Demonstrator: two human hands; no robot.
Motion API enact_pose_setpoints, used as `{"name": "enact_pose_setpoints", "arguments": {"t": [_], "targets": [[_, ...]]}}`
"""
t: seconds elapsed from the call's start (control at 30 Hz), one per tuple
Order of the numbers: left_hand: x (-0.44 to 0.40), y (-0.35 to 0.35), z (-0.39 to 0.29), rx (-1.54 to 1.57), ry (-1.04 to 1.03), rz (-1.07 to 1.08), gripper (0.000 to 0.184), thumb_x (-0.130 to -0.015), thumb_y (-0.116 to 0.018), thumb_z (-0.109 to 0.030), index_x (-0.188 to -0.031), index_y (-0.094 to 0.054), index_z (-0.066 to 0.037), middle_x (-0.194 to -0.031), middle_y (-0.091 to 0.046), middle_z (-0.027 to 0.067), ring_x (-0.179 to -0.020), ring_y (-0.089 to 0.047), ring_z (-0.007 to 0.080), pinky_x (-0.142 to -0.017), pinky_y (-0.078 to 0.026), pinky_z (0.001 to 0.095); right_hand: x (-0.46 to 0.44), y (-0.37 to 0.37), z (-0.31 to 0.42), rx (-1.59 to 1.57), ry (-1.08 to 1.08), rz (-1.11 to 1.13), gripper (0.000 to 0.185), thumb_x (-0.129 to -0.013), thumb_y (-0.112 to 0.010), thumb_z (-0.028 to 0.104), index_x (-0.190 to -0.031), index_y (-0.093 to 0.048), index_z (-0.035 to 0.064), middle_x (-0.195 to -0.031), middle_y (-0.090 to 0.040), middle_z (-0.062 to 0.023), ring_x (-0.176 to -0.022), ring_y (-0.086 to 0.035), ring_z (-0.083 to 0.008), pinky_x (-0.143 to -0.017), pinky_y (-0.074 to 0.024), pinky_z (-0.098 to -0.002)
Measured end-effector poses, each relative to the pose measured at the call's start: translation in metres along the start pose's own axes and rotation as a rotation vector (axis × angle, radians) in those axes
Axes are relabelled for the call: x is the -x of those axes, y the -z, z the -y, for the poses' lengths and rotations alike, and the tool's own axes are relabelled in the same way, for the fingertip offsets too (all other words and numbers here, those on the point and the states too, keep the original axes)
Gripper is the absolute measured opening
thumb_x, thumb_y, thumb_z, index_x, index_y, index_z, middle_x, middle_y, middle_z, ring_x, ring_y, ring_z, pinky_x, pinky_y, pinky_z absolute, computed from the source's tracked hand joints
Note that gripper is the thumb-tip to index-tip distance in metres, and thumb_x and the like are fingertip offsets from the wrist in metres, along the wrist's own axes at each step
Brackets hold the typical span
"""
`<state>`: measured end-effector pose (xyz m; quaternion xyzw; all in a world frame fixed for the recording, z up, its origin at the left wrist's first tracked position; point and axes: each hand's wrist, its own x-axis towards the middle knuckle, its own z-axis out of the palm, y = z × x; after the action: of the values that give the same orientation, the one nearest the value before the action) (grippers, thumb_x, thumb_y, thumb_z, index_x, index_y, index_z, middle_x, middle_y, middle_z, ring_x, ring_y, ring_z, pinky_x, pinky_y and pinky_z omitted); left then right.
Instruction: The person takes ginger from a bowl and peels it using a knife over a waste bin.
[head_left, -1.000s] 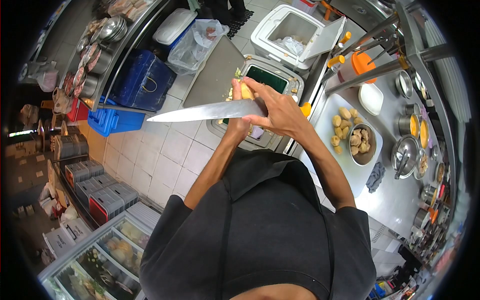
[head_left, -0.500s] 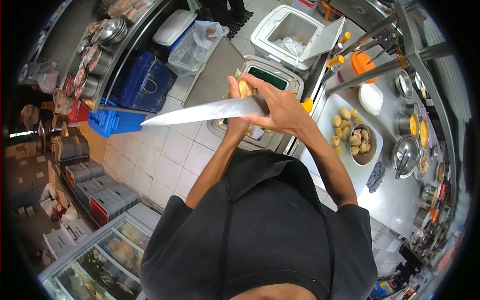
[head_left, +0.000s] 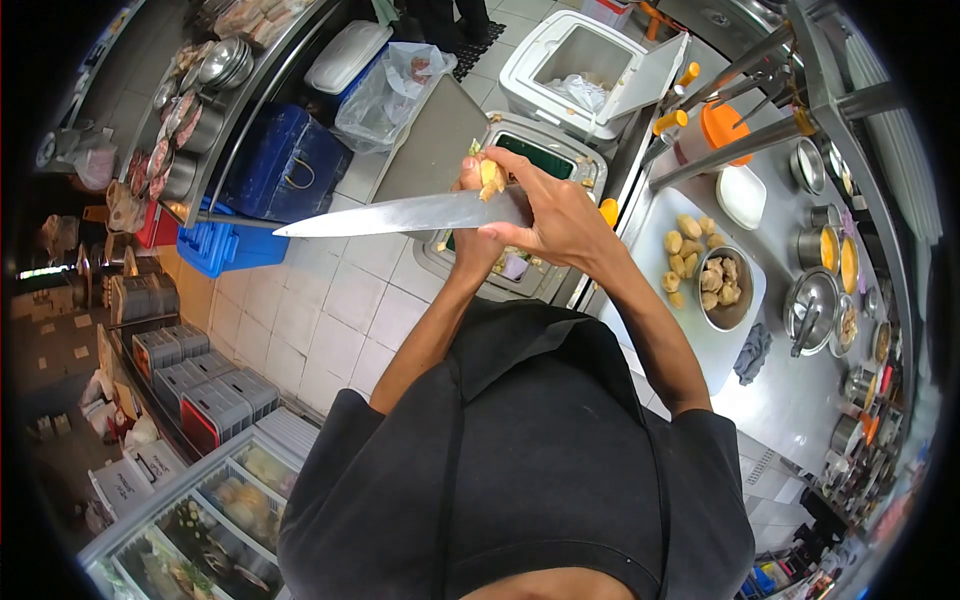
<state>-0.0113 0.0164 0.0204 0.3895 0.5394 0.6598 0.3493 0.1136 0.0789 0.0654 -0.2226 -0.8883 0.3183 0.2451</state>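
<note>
A large knife (head_left: 400,214) crosses in front of me, its broad blade pointing left. My right hand (head_left: 562,215) is closed around the blade's heel end, with the thumb below and fingers above. My left hand (head_left: 476,246) is mostly hidden behind the blade and grips a piece of ginger (head_left: 491,180). Pale yellow flesh shows on the ginger, along with a loose-looking strip of skin. The right fingertips touch the top of the piece, and the blade lies right against it. Below both hands stands an open grey bin (head_left: 592,165) with scraps about its rim.
At the right, a white cutting board (head_left: 640,318) bears several peeled yellow pieces (head_left: 690,227) and a metal bowl (head_left: 741,318) of brownish ginger (head_left: 720,282). A grey cloth (head_left: 752,354) lies beside it. An open white bin (head_left: 520,62) and blue tubs (head_left: 285,165) stand farther off.
The knife's tip has shifted slightly left and up, and the blade lies a little flatter. More of the ginger's yellow flesh and hanging skin shows above the blade.
</note>
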Motion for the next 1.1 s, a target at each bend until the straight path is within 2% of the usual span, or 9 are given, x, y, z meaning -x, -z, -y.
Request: {"name": "enact_pose_setpoints", "arguments": {"t": [0.23,0.3,0.4,0.53,0.7,0.77,0.83,1.07,1.1], "targets": [[-0.001,0.004,0.018,0.112,0.036,-0.052,0.044,-0.107,-0.029,-0.034,-0.096,-0.059,-0.003,-0.076,-0.061,0.0075,-0.069,-0.059,0.0220,-0.064,-0.048,0.0364,-0.001,-0.011,-0.005,-0.024,0.059,-0.097,0.074,-0.084,-0.069,0.057,-0.136,-0.047,0.0092,-0.100,-0.067,-0.0205,-0.071,-0.067,-0.0368,-0.065,-0.0521,-0.0433],[-0.001,0.007,0.041,-0.791,-0.676,-0.277,0.031,-0.102,-0.041,-0.026,-0.095,-0.059,-0.002,-0.084,-0.063,0.0129,-0.076,-0.061,0.0259,-0.070,-0.048,0.0393,-0.006,-0.007,-0.008,-0.064,0.015,-0.078,0.071,-0.084,-0.069,0.055,-0.134,-0.048,0.0087,-0.100,-0.067,-0.0203,-0.072,-0.067,-0.0364,-0.065,-0.0520,-0.0424],[0.014,0.013,0.043,-0.761,-0.349,-0.188,0.020,-0.096,-0.050,-0.018,-0.098,-0.059,0.000,-0.093,-0.064,0.0177,-0.085,-0.061,0.0295,-0.077,-0.047,0.0405,-0.009,0.001,-0.002,-0.139,-0.088,-0.034,0.068,-0.084,-0.070,0.054,-0.129,-0.051,0.0068,-0.101,-0.068,-0.0206,-0.078,-0.069,-0.0355,-0.069,-0.0540,-0.0415],[0.003,-0.008,0.006,-0.436,-0.451,-0.298,0.032,-0.103,-0.043,-0.030,-0.097,-0.058,-0.002,-0.091,-0.060,0.0110,-0.082,-0.057,0.0239,-0.075,-0.046,0.0360,-0.005,-0.004,0.000,-0.115,-0.087,-0.074,0.065,-0.086,-0.072,0.046,-0.132,-0.046,0.0081,-0.101,-0.068,-0.0203,-0.075,-0.069,-0.0361,-0.068,-0.0537,-0.0393],[0.004,-0.002,0.007,0.409,0.186,-0.050,0.058,-0.106,-0.019,-0.055,-0.089,-0.053,-0.011,-0.082,-0.048,-0.0021,-0.074,-0.048,0.0110,-0.066,-0.043,0.0273,0.006,-0.012,0.007,-0.083,0.002,-0.131,0.076,-0.084,-0.074,0.046,-0.141,-0.040,0.0089,-0.106,-0.067,-0.0224,-0.079,-0.069,-0.0369,-0.067,-0.0552,-0.0407],[0.006,0.001,0.011,0.446,0.199,-0.040,0.053,-0.107,-0.021,-0.053,-0.094,-0.053,-0.012,-0.084,-0.049,-0.0014,-0.076,-0.049,0.0099,-0.067,-0.044,0.0257,0.006,-0.010,0.011,-0.077,-0.084,-0.059,0.079,-0.084,-0.073,0.046,-0.145,-0.038,0.0092,-0.110,-0.066,-0.0227,-0.081,-0.070,-0.0372,-0.069,-0.0554,-0.0404],[0.008,0.003,0.016,0.347,0.111,0.022,0.059,-0.107,-0.018,-0.053,-0.119,-0.052,-0.008,-0.102,-0.055,0.0036,-0.093,-0.055,0.0147,-0.087,-0.047,0.0305,0.004,-0.008,0.014,-0.074,-0.100,-0.054,0.080,-0.085,-0.073,0.046,-0.146,-0.037,0.0100,-0.110,-0.066,-0.0229,-0.081,-0.070,-0.0371,-0.069,-0.0552,-0.0405],[0.011,-0.003,0.005,0.017,-0.086,0.011,0.036,-0.104,-0.045,-0.036,-0.124,-0.049,-0.005,-0.109,-0.053,0.0066,-0.099,-0.054,0.0189,-0.089,-0.044,0.0348,0.002,-0.007,0.018,-0.068,-0.111,-0.095,0.079,-0.084,-0.065,0.062,-0.140,-0.049,0.0087,-0.095,-0.068,-0.0246,-0.077,-0.069,-0.0387,-0.069,-0.0549,-0.0431],[0.009,-0.005,0.002,-0.156,-0.228,-0.026,0.029,-0.103,-0.046,-0.032,-0.113,-0.050,-0.004,-0.098,-0.052,0.0048,-0.090,-0.054,0.0164,-0.079,-0.045,0.0333,0.002,-0.006,0.019,-0.066,-0.110,-0.096,0.079,-0.084,-0.065,0.062,-0.140,-0.049,0.0087,-0.095,-0.068,-0.0246,-0.077,-0.069,-0.0387,-0.069,-0.0549,-0.0431]]}}
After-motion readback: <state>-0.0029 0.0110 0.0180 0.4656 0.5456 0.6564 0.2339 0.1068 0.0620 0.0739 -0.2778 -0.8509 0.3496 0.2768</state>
